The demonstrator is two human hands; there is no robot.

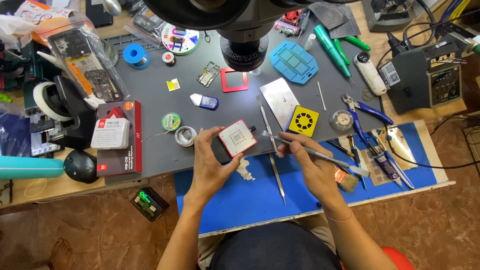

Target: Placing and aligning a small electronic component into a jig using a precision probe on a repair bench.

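Note:
My left hand holds a small square red-framed jig with a white perforated plate by its near and left edges, on the grey work mat. My right hand grips a thin grey-handled brush; its narrow metal end points at the jig's right side and its bristle head sticks out to the lower right. A pair of long tweezers lies between my hands.
A microscope head hangs over the mat. Around it lie a red square frame, blue stencil plate, yellow fan-pattern square, metal sheet, solder reels, pliers, green tools, a soldering station at right, boxes at left.

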